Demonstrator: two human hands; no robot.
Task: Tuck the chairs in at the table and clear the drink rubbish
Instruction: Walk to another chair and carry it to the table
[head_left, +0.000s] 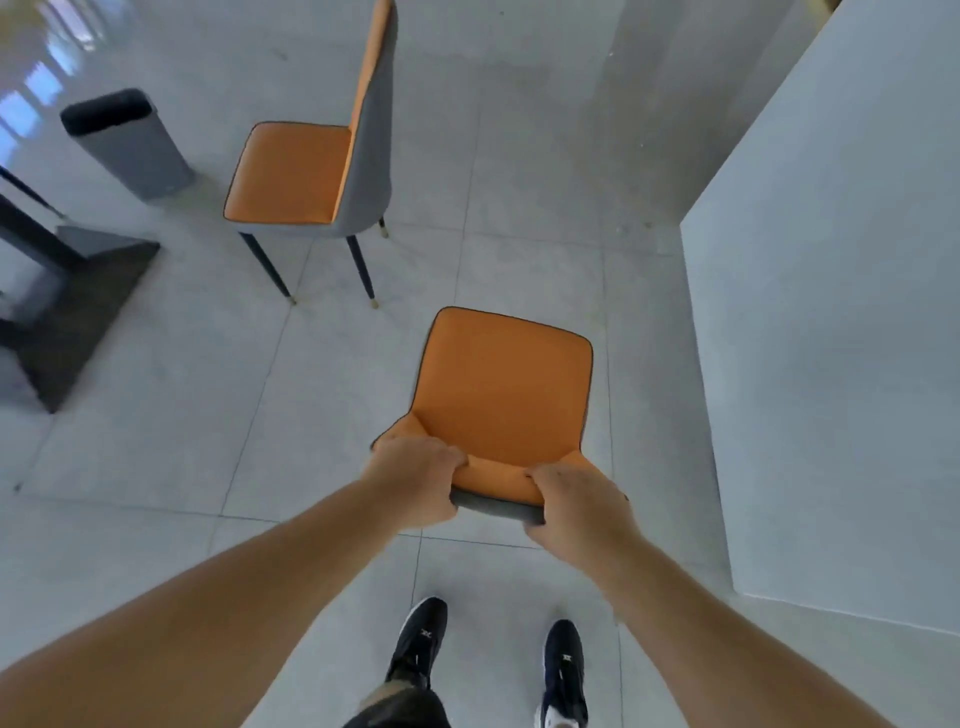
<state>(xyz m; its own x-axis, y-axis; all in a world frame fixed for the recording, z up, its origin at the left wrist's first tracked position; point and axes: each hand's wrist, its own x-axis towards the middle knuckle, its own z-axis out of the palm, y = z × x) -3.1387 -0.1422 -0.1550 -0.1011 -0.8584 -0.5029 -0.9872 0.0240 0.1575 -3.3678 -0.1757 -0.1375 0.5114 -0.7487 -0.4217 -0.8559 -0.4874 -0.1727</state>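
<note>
An orange-seated chair (503, 384) with a grey back stands right in front of me on the tiled floor. My left hand (415, 480) and my right hand (574, 506) both grip the top edge of its backrest, one at each end. A second orange chair (298, 171) stands farther off to the upper left, its seat facing left, untouched. The dark base and legs of a table (67, 296) show at the left edge; its top is out of view. No drink rubbish is visible.
A grey bin (130, 143) with a dark rim stands at the upper left beyond the second chair. A white wall or counter block (831, 312) fills the right side. My dark shoes (421, 639) are just behind the held chair.
</note>
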